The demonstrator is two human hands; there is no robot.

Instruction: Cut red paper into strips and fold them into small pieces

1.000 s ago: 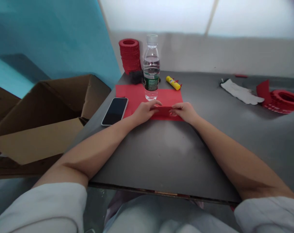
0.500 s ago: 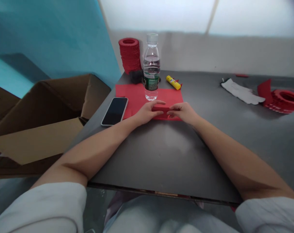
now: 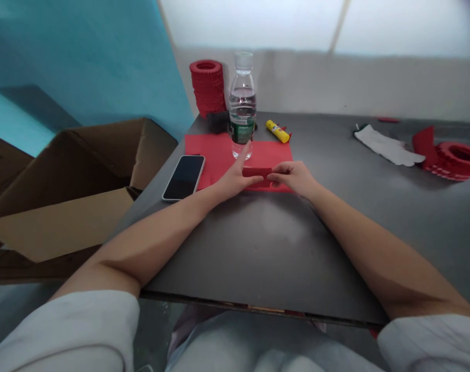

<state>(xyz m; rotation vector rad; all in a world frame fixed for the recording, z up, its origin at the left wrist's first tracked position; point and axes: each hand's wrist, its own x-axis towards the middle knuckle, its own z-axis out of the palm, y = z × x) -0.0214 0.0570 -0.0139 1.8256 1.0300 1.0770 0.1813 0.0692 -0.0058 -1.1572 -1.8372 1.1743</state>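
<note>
White sleeves frame the bottom corners of the frame, and two bare forearms reach up from them across a dark grey tabletop (image 3: 266, 248) toward the centre. At mid-frame the left hand (image 3: 232, 178) and right hand (image 3: 294, 176) meet over a small folded strip of red paper (image 3: 257, 172) — each pinches one end of it, thumbs and fingertips closed on the strip, while the left index finger sticks out straight toward the bottle. The strip sits just above the near edge of a flat red paper sheet (image 3: 219, 150) lying on the table.

Just left of the sheet, touching its edge, a black-screened smartphone (image 3: 184, 177) lies face up. Standing on the sheet's far part is a clear plastic water bottle (image 3: 242, 106) with a green label, upright. To its right — near the sheet's far corner — lies a yellow glue stick (image 3: 277, 132). Behind the bottle, upper centre-left, rises a stack of red paper rings (image 3: 207, 88).

At the left of the frame, beside the table, sits an open cardboard box (image 3: 72, 191). At the far right lie a white cloth (image 3: 385, 147) and another red paper ring (image 3: 457, 157).
</note>
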